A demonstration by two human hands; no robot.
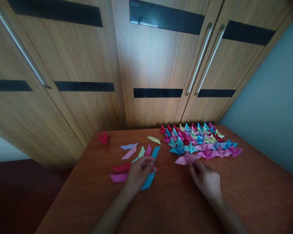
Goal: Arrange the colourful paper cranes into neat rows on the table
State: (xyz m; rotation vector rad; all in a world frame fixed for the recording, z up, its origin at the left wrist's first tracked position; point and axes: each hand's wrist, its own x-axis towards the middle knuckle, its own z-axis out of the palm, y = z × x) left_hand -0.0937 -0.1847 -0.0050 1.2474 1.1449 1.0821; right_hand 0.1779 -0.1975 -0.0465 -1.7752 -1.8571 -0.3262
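My right hand (pixel 206 182) pinches the right tip of a pink folded paper piece (pixel 187 158), which has two pointed wings and rests on the table in front of the rows of others. Over the left part of the table is my left hand (pixel 142 170). Its fingers are curled in toward the thumb, and no paper shows between them. Flat folded paper pieces with slanted ends lie around and partly beneath it: a blue one (pixel 148 181), a red one (pixel 122 167), a magenta one (pixel 119 177) and a light pink one (pixel 129 152).
Rows of colourful pointed paper shapes (pixel 200 139) cover the back right of the brown table (pixel 171 208). A red folded paper piece (pixel 103 138) sits at the back left corner. A pale yellow piece (pixel 154 140) lies near the back edge. Wooden cabinet doors (pixel 156 58) stand directly behind.
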